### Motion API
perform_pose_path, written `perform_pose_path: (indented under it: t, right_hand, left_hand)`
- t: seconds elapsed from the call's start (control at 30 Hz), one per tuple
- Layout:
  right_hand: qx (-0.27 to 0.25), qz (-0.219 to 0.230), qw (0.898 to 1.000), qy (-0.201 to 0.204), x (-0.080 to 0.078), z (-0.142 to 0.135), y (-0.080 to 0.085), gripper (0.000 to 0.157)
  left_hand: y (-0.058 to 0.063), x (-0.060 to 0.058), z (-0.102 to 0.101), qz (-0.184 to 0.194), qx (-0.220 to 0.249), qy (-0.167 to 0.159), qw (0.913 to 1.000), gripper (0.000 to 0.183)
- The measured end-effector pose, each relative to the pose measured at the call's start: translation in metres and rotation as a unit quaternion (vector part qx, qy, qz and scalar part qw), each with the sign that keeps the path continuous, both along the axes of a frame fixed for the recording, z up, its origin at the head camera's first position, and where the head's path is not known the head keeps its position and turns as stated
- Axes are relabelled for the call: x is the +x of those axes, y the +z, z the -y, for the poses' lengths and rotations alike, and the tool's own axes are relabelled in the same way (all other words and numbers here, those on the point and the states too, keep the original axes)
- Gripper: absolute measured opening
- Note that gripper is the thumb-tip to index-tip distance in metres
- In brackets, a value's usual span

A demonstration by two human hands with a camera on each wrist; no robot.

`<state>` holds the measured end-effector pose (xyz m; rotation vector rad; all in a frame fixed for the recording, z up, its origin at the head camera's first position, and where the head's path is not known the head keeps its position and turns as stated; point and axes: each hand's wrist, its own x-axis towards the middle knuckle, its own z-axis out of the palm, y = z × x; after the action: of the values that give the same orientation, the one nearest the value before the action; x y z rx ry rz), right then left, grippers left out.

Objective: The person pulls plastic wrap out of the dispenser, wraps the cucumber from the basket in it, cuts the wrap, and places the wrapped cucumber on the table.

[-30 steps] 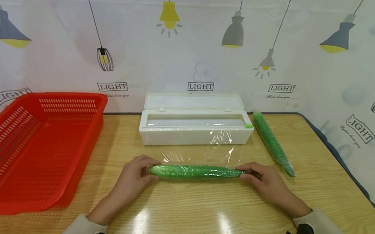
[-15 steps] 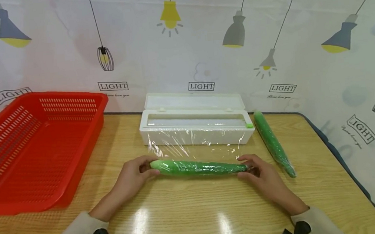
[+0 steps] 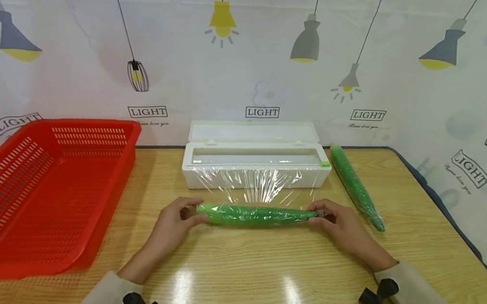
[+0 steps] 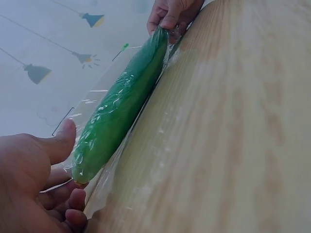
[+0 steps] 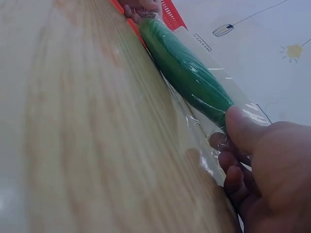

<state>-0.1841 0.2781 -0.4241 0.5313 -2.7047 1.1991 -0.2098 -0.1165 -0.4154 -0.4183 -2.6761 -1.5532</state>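
Note:
A long green cucumber wrapped in clear cling film lies crosswise between my hands in the head view. My left hand holds its paler left end, thumb in front and fingers curled beneath in the left wrist view. At the darker, narrow end, my right hand pinches the tip and the gathered film. Film stretches from the cucumber back to a white dispenser box, whose lid stands raised. The fingertips behind the cucumber are partly hidden.
A red plastic basket stands on the left of the wooden table. Another film-wrapped cucumber lies at the right, beside the box. A printed cloth backdrop rises behind the table.
Both hands have moved the cucumber slightly away from me, closer to the dispenser box. Bright creases in the film now spread across the box's front. The basket and second cucumber have stayed put.

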Motion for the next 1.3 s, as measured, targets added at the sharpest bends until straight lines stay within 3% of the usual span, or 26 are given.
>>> perform_pose_path:
  t: [0.23,0.47,0.73,0.93,1.17,1.3]
  right_hand:
    - [0.005,0.026,1.0,-0.008,-0.005,-0.001,0.003,0.018]
    - [-0.018,0.051,0.998,-0.015,-0.007,0.001,0.005,0.021]
    - [-0.049,0.045,0.998,-0.013,-0.007,0.005,0.01,0.036]
    - [-0.067,0.033,0.997,-0.016,-0.002,0.015,0.023,0.026]
    - [-0.062,0.027,0.997,-0.039,-0.014,0.004,0.003,0.02]
    - [-0.051,0.017,0.998,-0.042,-0.017,0.003,0.0,0.019]
  left_hand:
    - [0.0,-0.003,0.001,0.004,0.013,-0.012,0.9998,0.042]
    - [-0.002,-0.007,0.001,0.014,-0.001,0.009,0.9999,0.035]
    - [0.0,-0.009,0.001,0.013,-0.004,0.002,0.9999,0.029]
    - [-0.001,-0.011,0.002,0.01,0.018,-0.005,0.9998,0.032]
    - [-0.002,-0.014,0.001,0.007,0.055,-0.013,0.9984,0.046]
    - [-0.003,-0.015,0.0,0.006,0.056,-0.002,0.9984,0.042]
